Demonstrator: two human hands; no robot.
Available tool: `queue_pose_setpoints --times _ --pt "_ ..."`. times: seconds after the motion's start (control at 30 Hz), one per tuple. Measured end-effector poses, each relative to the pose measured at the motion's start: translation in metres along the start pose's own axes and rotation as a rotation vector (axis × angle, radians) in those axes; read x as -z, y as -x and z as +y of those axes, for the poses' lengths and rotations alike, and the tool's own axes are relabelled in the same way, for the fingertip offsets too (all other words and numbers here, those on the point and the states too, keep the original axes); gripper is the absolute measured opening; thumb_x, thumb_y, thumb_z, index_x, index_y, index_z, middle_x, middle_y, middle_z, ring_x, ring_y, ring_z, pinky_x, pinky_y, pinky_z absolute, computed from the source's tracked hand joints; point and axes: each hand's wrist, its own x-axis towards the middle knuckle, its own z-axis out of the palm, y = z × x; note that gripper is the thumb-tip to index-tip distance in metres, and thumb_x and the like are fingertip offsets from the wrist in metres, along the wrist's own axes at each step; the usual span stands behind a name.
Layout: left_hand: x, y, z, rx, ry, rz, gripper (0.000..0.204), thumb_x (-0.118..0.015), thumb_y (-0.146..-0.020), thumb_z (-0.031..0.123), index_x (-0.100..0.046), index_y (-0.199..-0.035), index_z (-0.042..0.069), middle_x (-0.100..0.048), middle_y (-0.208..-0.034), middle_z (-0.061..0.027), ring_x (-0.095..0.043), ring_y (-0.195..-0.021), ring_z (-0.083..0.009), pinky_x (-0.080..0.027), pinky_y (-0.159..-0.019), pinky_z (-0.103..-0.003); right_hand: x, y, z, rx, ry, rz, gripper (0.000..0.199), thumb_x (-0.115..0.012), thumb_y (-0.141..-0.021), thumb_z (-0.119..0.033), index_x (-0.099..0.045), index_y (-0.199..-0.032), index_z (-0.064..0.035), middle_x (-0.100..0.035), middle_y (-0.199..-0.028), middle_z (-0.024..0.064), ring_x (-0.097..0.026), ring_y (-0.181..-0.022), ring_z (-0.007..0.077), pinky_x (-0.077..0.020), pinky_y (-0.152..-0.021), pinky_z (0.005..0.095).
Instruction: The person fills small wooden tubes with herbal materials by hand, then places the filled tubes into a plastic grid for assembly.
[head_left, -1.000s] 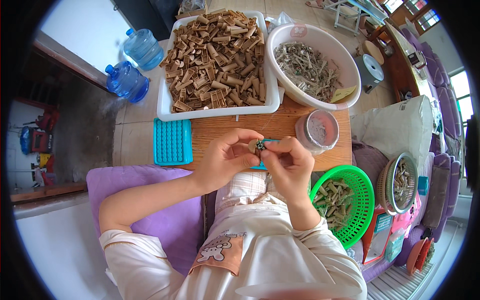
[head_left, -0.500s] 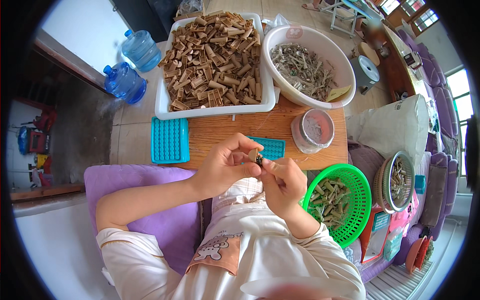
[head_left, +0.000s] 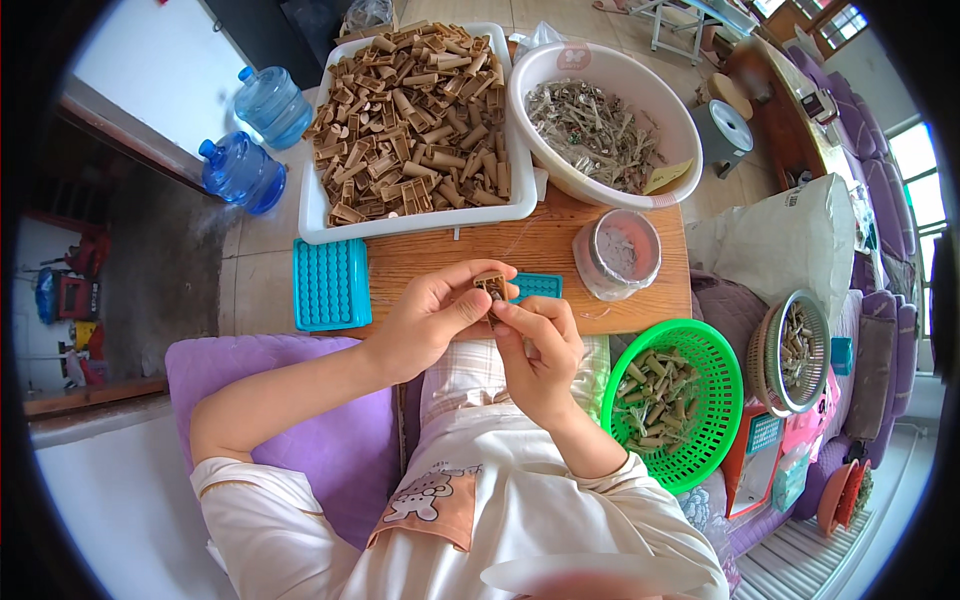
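Both hands meet over the near edge of the wooden table (head_left: 450, 265). The left hand (head_left: 432, 318) pinches a small tan piece (head_left: 492, 287) between thumb and fingers, and the right hand (head_left: 538, 345) pinches at its lower end. A blue tray (head_left: 331, 284) lies just beside the left hand, a green basket (head_left: 668, 400) near the right.

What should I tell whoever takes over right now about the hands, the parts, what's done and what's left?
Left hand and right hand together pinch one small brown piece over the near edge of the wooden table.
White tray of brown pieces sits at the far side; white bowl of grey metal bits beside it.
Green basket at the person's right holds some pieces, apparently finished.
Left: the tray remains heaped.
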Motion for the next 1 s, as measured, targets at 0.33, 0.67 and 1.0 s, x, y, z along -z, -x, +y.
queue_pose_setpoints --times 0.33,0.67,1.0 --pt "0.0 -0.006 -0.009 -0.011 -0.027 0.098 0.03 -0.041 -0.088 0.017 -0.041 -0.113 0.001 -0.05 -0.101 -0.0066 -0.051 -0.091 -0.0122 -0.049 -0.076 -0.027 -0.004 -0.002 0.015 0.003 -0.008 -0.002 0.022 -0.058 -0.068 0.007 -0.056 -0.089 -0.0007 -0.052 -0.078 0.0098 -0.053 -0.062 0.0156 -0.0453 -0.051 0.0243" --pt "0.001 -0.011 -0.019 -0.1 -0.282 0.165 0.029 -0.044 -0.087 0.013 -0.042 -0.113 0.0 -0.051 -0.098 -0.0059 -0.052 -0.088 -0.0107 -0.049 -0.074 -0.025 -0.003 -0.01 0.014 -0.117 0.048 -0.153 0.026 -0.05 -0.073 0.006 -0.053 -0.098 -0.0006 -0.048 -0.08 0.012 -0.05 -0.063 0.0199 -0.0419 -0.053 0.0284" --pt "-0.006 -0.014 -0.004 -0.082 -0.254 0.222 0.032 -0.046 -0.086 0.021 -0.042 -0.112 0.004 -0.052 -0.101 -0.0059 -0.051 -0.078 -0.0064 -0.046 -0.054 -0.018 -0.02 -0.005 0.027 -0.341 -0.523 0.1 0.03 -0.051 -0.076 0.008 -0.044 -0.102 -0.0039 -0.043 -0.077 0.0009 -0.041 -0.064 0.004 -0.035 -0.051 0.0156"
